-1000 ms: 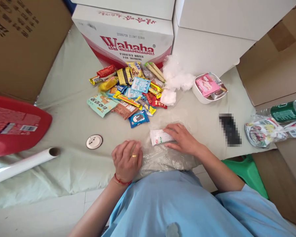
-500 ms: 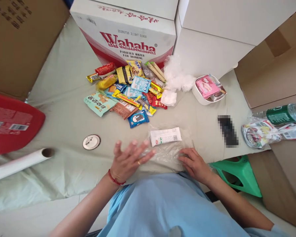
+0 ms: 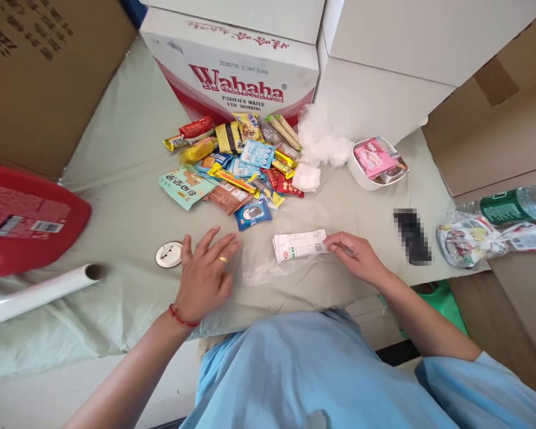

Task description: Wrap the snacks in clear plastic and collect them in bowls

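Note:
My left hand (image 3: 208, 274) is open, fingers spread above the cloth, just right of a round pin-back badge (image 3: 168, 254) lying with its pin side up. At the right end of a white packet with printed text and a barcode (image 3: 297, 245), my right hand (image 3: 354, 255) has its thumb and fingertips closed on the edge. The packet seems to be more than one layer thick. Beneath it and to its left lies a clear plastic bag (image 3: 259, 268). A blue snack packet (image 3: 254, 214) lies at the near side of a snack pile, beyond both hands.
Several wrapped snacks (image 3: 227, 161) lie before a Wahaha carton (image 3: 236, 71). Clear plastic bags (image 3: 324, 140) and a white bowl of snacks (image 3: 361, 179) are right of them. A blurred dark object (image 3: 413, 235) and bottles (image 3: 509, 205) lie right; a white tube (image 3: 40, 297) and red container (image 3: 31, 220) left.
My left hand has moved left, away from the plastic bag and towards the badge. My right hand has moved up from the bag to the white packet's right end.

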The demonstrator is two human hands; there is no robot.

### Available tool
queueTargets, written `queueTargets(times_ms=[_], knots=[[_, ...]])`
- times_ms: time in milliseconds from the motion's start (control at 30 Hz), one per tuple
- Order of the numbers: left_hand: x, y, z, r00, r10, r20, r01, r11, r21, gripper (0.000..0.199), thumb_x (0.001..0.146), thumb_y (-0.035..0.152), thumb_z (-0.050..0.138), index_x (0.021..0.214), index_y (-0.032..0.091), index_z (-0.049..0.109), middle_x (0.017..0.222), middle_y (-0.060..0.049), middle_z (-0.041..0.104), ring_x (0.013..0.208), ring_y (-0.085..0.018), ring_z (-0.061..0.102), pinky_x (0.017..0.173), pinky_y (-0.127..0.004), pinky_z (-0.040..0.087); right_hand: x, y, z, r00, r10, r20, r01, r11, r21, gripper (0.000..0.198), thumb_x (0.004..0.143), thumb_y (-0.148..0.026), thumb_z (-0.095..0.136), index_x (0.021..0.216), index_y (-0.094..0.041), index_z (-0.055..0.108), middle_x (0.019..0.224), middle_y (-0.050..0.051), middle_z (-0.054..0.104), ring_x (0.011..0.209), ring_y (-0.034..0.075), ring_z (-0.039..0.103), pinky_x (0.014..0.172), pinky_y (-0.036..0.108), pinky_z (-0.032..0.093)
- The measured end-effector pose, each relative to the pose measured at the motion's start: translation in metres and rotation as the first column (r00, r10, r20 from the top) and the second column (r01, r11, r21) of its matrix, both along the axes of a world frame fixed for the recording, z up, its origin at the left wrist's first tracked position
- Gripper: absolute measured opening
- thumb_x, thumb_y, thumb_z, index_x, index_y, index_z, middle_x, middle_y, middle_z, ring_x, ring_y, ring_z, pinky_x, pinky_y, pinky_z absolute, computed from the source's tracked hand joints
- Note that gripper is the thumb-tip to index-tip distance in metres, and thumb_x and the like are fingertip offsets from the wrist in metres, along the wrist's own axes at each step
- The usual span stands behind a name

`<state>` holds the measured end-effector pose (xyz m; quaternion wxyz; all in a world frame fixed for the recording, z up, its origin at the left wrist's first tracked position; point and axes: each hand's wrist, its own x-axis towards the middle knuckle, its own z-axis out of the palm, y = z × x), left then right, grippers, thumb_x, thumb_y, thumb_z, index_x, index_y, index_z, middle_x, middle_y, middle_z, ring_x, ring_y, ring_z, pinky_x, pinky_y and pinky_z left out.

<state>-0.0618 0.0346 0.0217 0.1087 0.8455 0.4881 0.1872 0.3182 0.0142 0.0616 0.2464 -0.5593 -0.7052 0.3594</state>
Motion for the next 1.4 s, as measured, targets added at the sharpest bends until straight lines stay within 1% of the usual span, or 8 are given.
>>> queueTargets(times_ms=[200, 367, 567, 733, 1000, 1200, 1300, 1400], knots=[[0.022, -0.017, 0.004, 0.973, -0.095, 0.212, 0.133, 0.976, -0.174, 0.083, 0.098, 0.054, 0.045, 0.168, 0.021, 0.016, 0.146, -0.014, 0.065, 0.161, -0.032, 0.025, 0.128, -0.067, -0.003, 0.004, 0.035, -0.008, 0.985, -0.126, -0.119, 0.101, 0.976, -0.191, 0.026, 0.093, -0.043, 0.059, 0.099, -0.02, 0.07, 0.085, 0.002, 0.073, 0.072, 0.015, 0.065, 0.068, 0.027, 0.05], [0.033, -0.006, -0.001, 0.977, -0.212, 0.006, 0.212, 0.973, -0.097, 0.093, 0.081, 0.082, 0.062, 0.157, 0.03, 0.048, 0.16, -0.015, 0.051, 0.162, -0.044, 0.017, 0.122, -0.074, -0.013, 0.005, 0.051, -0.013, 0.983, -0.163, -0.088, 0.135, 0.956, -0.262, 0.028, 0.086, -0.045, 0.06, 0.092, -0.019, 0.07, 0.071, -0.001, 0.066, 0.06, 0.014, 0.057, 0.057, 0.025, 0.042], [0.038, -0.011, 0.0, 0.964, -0.266, -0.021, 0.267, 0.96, 0.086, 0.07, 0.089, 0.042, 0.074, 0.154, 0.046, 0.049, 0.176, -0.009, 0.023, 0.164, -0.042, 0.006, 0.124, -0.075, 0.0, 0.004, 0.067, -0.021, 0.99, -0.136, -0.043, 0.122, 0.961, -0.25, 0.025, 0.081, -0.04, 0.058, 0.088, -0.019, 0.071, 0.077, 0.001, 0.07, 0.068, 0.016, 0.06, 0.061, 0.026, 0.043], [0.059, -0.012, 0.005, 0.959, -0.267, -0.094, 0.283, 0.915, 0.288, 0.044, 0.091, 0.025, 0.071, 0.131, 0.044, 0.07, 0.165, -0.001, 0.048, 0.165, -0.032, 0.011, 0.127, -0.07, -0.009, 0.002, 0.075, -0.024, 0.995, -0.098, -0.018, 0.091, 0.967, -0.237, 0.023, 0.081, -0.037, 0.056, 0.086, -0.02, 0.071, 0.077, 0.001, 0.071, 0.069, 0.016, 0.061, 0.065, 0.026, 0.044], [0.034, 0.007, -0.008, 0.99, 0.132, -0.043, -0.132, 0.991, 0.007, 0.034, 0.1, 0.034, 0.056, 0.072, 0.023, 0.071, 0.12, -0.006, 0.078, 0.148, -0.038, 0.047, 0.121, -0.079, -0.005, 0.005, 0.084, -0.029, 0.996, -0.079, 0.045, 0.089, 0.956, -0.281, 0.026, 0.086, -0.04, 0.056, 0.088, -0.019, 0.071, 0.077, 0.002, 0.072, 0.07, 0.016, 0.062, 0.066, 0.026, 0.043], [0.022, -0.017, -0.001, 0.856, 0.49, 0.166, -0.515, 0.837, 0.185, 0.012, 0.092, 0.028, 0.065, 0.095, 0.018, 0.072, 0.127, -0.019, 0.065, 0.138, -0.042, 0.05, 0.115, -0.067, 0.034, 0.007, 0.082, -0.024, 0.959, -0.117, 0.259, 0.165, 0.971, -0.174, 0.02, 0.086, -0.031, 0.058, 0.091, -0.018, 0.074, 0.077, 0.001, 0.073, 0.068, 0.015, 0.061, 0.064, 0.026, 0.04], [0.048, -0.039, 0.022, 0.911, 0.316, 0.264, -0.405, 0.805, 0.433, 0.023, 0.088, 0.01, 0.065, 0.109, 0.019, 0.068, 0.109, -0.013, 0.069, 0.112, -0.03, 0.064, 0.1, -0.048, 0.048, 0.007, 0.081, -0.021, 0.939, -0.115, 0.323, 0.173, 0.973, -0.155, 0.02, 0.088, -0.029, 0.059, 0.093, -0.018, 0.075, 0.079, 0.002, 0.075, 0.069, 0.016, 0.062, 0.067, 0.026, 0.041], [0.089, -0.047, 0.034, 0.958, -0.195, 0.211, 0.078, 0.883, 0.462, 0.031, 0.089, 0.006, 0.058, 0.117, 0.017, 0.065, 0.101, -0.009, 0.074, 0.101, -0.022, 0.068, 0.085, -0.035, 0.051, 0.009, 0.082, -0.019, 0.926, -0.111, 0.36, 0.172, 0.975, -0.141, 0.019, 0.089, -0.028, 0.061, 0.095, -0.019, 0.076, 0.084, 0.003, 0.076, 0.074, 0.017, 0.064, 0.069, 0.027, 0.043]])
